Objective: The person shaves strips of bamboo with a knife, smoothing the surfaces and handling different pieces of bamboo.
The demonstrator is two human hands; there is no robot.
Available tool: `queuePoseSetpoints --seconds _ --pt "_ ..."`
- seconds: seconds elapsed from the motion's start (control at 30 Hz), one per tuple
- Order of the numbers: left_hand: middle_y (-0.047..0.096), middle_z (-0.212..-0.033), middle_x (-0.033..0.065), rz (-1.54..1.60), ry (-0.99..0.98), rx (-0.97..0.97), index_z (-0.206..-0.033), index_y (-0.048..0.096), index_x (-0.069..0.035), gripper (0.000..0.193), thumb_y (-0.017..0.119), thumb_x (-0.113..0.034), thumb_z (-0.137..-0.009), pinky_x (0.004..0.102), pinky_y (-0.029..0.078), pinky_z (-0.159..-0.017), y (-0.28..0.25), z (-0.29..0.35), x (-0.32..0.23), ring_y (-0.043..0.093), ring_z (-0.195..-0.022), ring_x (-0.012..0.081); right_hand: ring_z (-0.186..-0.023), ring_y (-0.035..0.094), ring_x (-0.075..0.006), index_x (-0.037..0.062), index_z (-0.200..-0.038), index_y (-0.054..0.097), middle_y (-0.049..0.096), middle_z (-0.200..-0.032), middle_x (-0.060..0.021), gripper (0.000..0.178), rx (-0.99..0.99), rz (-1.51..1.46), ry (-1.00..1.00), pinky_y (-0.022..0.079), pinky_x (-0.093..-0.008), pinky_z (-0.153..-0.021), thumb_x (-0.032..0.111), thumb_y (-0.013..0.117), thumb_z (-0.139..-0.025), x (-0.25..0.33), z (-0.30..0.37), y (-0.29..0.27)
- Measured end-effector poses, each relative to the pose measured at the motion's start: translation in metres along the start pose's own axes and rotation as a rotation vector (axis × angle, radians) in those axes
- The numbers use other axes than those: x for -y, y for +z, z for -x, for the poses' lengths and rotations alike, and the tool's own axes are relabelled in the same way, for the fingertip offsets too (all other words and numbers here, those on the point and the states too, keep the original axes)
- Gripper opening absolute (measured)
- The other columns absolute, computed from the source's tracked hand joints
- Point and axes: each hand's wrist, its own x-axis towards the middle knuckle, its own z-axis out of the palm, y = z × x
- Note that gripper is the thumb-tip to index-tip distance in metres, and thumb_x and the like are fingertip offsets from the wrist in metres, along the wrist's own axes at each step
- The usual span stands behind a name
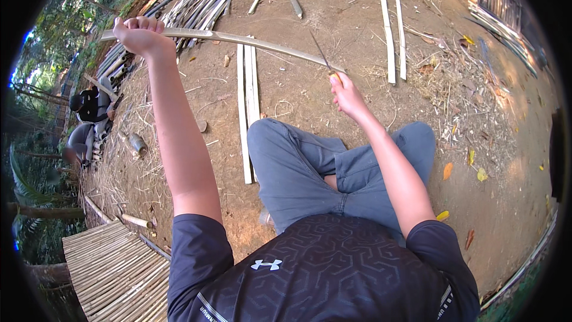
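Observation:
A long, pale bamboo strip (244,39) stretches across in front of me, sloping down from the far left toward the middle. My left hand (142,37) is closed round it near its left end, with the arm stretched out. In my right hand (347,96) is the handle of a knife (320,49). Its thin dark blade points up and to the left, crossing the strip close to its right end. Whether the edge touches the strip, I cannot tell. Both hands are held above the ground, beyond my crossed legs (298,167).
Split bamboo slats (243,107) lie by my left knee, and two more slats (388,36) lie ahead on the right. A heap of bamboo poles (199,3) is at the far left. Another person (89,107) crouches at the left. A bamboo-slat platform (116,268) stands lower left.

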Motion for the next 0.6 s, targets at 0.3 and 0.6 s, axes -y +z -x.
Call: queuePoseSetpoints --seconds 0.3,0.6 --pt "0.048 -0.069 0.0059 0.099 0.108 0.102 -0.092 0.038 -0.010 0.048 0.038 -0.057 -0.102 0.0363 0.041 -0.052 0.021 0.004 -0.001 0.043 -0.054 0.0192 -0.058 0.045 -0.0071 0.0014 -0.118 0.063 0.055 -0.076 0.0013 0.038 0.139 -0.059 -0.296 0.039 -0.0258 -0.053 0.033 0.045 -0.107 0.105 -0.008 0.036" --pt "0.053 -0.063 0.0067 0.322 0.131 0.312 -0.102 0.047 -0.007 0.026 0.068 -0.020 -0.095 0.0365 0.051 -0.048 0.041 -0.021 -0.009 0.052 -0.047 0.0200 -0.054 0.049 -0.0113 0.0020 -0.106 0.063 0.057 -0.071 -0.0011 0.037 -0.015 -0.120 -0.045 0.040 -0.0313 -0.051 0.035 0.047 -0.105 0.019 -0.006 -0.018"
